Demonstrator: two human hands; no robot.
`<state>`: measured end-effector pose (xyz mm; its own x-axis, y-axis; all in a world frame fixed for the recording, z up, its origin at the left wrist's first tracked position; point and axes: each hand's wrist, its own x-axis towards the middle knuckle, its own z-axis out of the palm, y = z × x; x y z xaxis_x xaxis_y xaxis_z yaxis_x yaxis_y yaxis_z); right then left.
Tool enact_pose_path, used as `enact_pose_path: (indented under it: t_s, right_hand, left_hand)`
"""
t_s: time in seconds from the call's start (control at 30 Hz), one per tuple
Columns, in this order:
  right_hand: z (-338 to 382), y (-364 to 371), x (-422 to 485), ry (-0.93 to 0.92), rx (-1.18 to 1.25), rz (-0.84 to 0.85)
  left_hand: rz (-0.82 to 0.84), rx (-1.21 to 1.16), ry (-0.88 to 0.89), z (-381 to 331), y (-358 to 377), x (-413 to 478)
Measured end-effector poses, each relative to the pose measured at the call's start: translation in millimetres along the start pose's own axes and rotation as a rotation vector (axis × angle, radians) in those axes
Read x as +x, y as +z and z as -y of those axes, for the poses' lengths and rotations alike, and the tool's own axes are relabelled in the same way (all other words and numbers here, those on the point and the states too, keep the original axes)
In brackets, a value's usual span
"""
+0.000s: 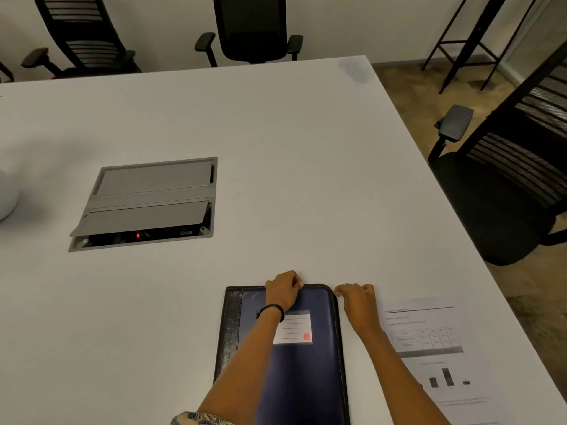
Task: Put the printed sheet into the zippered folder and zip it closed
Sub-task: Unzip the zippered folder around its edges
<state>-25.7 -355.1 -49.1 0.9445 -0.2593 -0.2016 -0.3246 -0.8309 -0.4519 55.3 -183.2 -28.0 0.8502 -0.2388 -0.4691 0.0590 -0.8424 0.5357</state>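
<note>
A dark blue zippered folder with a black spine strip and a white label lies shut on the white table, near its front edge. My left hand grips the folder's far edge with curled fingers. My right hand pinches something small at the folder's far right corner, where the zipper track runs; the puller itself is too small to see. The printed sheet, with a table and bar chart, lies flat on the table just right of the folder, partly under my right forearm.
A grey cable hatch is set into the white table to the far left, its near flap ajar. Black office chairs stand beyond the far edge and off the right edge. A white rounded object sits at the left border.
</note>
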Motion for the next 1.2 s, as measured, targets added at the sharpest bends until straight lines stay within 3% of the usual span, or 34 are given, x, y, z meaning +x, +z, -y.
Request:
enact_pose_path:
  t_s: [0.43,0.7,0.77,0.9,1.0,1.07,1.2]
  right_hand:
    - [-3.9,2.0,-2.4,-0.076,0.041,0.060]
    - [-10.3,7.3,-42.6,-0.039,0.217,0.063]
    - [-14.6,0.6,-62.8,0.013,0.291,-0.004]
    - [-11.5,3.3,-64.4,0.028,0.321,0.016]
    - [-8.5,2.7,-63.1,0.034,0.311,0.010]
    - [-6.0,1.4,-64.4,0.039,0.310,0.008]
    - [-4.6,0.0,-66.0,0.054,0.310,0.010]
  left_hand:
    - [-0.095,-0.138,-0.022,8.7,-18.0,11.8]
    - [0.009,-0.058,-0.032,9.2,-22.5,21.7]
    - [0.061,0.042,0.045,-6.3,-16.2,14.0]
    - [-0.048,0.332,0.332,-26.7,-3.1,3.3]
    - [0.084,0.435,0.588,-42.2,19.2,-10.8]
    - [0.208,0.493,0.623,-47.4,30.8,-19.7]
    - [0.256,0.616,0.601,-48.8,45.2,-26.1]
